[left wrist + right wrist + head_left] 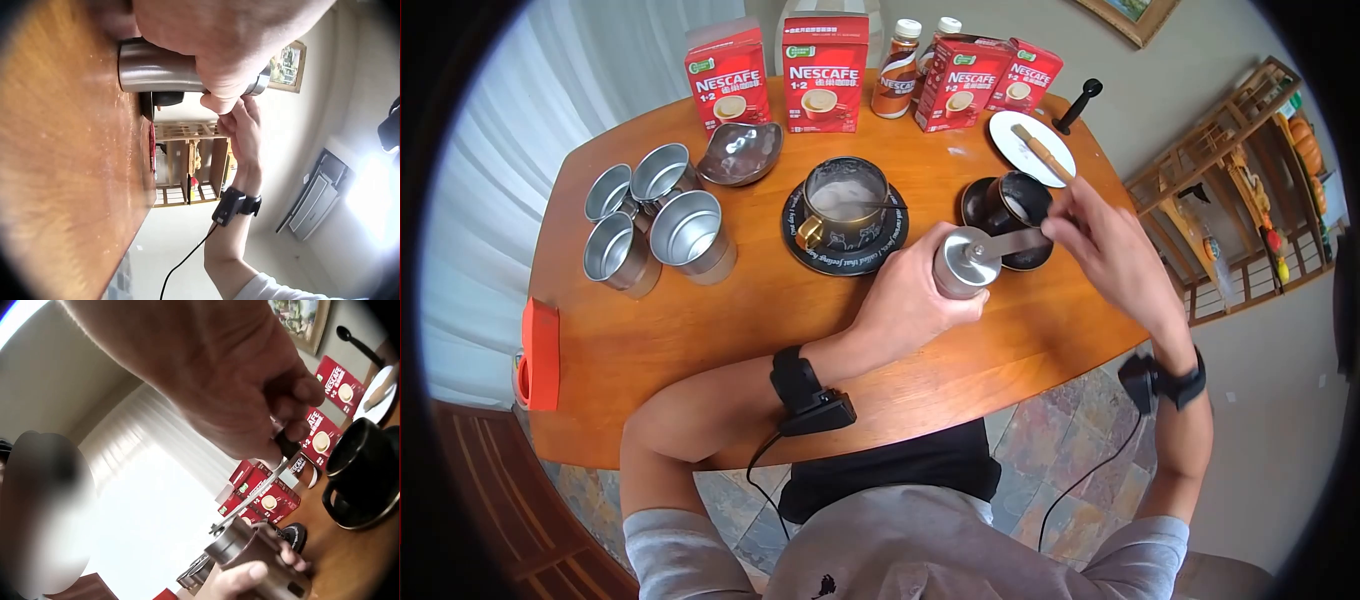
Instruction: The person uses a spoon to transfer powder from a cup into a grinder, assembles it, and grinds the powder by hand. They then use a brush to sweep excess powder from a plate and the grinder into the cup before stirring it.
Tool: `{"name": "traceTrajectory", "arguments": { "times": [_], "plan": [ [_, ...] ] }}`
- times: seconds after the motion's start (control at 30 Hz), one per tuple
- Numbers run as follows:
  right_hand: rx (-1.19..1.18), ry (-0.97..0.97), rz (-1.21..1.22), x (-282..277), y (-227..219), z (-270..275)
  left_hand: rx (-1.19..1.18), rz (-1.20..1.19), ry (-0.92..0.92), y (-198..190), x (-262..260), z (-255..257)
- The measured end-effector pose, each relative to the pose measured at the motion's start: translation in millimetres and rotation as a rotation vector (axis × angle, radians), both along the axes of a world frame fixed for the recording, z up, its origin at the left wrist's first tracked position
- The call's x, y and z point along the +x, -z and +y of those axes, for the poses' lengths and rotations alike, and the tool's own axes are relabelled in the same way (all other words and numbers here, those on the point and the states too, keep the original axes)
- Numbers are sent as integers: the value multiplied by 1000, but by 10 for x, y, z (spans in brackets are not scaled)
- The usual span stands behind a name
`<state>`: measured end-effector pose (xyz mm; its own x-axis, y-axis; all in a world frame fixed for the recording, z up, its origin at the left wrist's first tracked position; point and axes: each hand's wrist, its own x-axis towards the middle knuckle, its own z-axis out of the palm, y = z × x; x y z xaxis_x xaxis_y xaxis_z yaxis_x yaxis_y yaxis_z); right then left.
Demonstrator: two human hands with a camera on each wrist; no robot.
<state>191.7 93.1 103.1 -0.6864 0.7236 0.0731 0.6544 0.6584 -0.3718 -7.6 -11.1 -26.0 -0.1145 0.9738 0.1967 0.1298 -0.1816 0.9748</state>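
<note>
My left hand [905, 305] grips the metal body of a hand-crank coffee grinder [962, 275], which stands upright at the table's front middle. In the left wrist view the grinder's base [140, 70] is right at the tabletop. A flat crank arm [1015, 242] extends from the grinder's top toward my right hand [1122, 250]. That hand pinches the dark knob [288, 446] at the crank's end. Just behind the crank is a black cup [357, 465] on a dark saucer, partly hidden by the right hand in the head view.
A gold-handled cup [852, 236] with white contents sits on a black saucer [840, 264]. Several metal cups [705, 262] and a dark bowl [740, 160] stand left. Red Nescafe boxes [827, 85] and bottles line the back. A white plate [1007, 142] carries a wooden-handled brush [1045, 152].
</note>
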Motion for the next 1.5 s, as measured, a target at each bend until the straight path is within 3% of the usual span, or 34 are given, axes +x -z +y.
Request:
{"name": "traceTrajectory", "arguments": {
  "times": [0.1,0.2,0.4,0.5,0.53,0.63,0.73,0.8,0.87,0.9,0.97,1.1,1.23,1.33,1.43,1.5],
  "plan": [
    [93,-26,-17,260,27,-387,19,20,-9,13,8,3],
    [-82,0,-73,324,-80,-677,82,20,-36,34,27,1],
    [-23,-482,-52,-41,-94,-1174,48,1,-4,42,11,3],
    [9,-593,-58,-359,-32,-1200,-22,-45,-3,-17,6,-19],
    [51,-643,36,-474,21,-1179,-18,-196,97,7,-11,-20],
    [166,-662,135,-827,177,-1036,-10,-635,41,369,19,46],
    [129,-631,38,-1215,133,-827,-6,-1070,-9,796,93,126],
    [197,-639,66,-1329,111,-598,96,-787,-37,676,96,129],
    [281,-546,12,-1466,109,-300,275,75,-55,152,44,86],
    [329,-447,-54,-1517,116,-130,118,49,-47,104,33,56],
    [297,-343,-40,-1389,109,192,34,24,-11,42,-5,5],
    [284,-211,-1,-794,122,461,-10,-8,25,41,-23,13],
    [23,-46,-28,-170,-10,188,5,-2,6,12,-3,-1],
    [35,13,-61,146,-40,-191,-3,15,1,-3,3,-1],
    [-60,-16,-113,327,-97,-582,40,13,-5,29,18,8],
    [-90,-140,-142,336,-144,-836,63,6,-8,69,21,16]
  ]
}}
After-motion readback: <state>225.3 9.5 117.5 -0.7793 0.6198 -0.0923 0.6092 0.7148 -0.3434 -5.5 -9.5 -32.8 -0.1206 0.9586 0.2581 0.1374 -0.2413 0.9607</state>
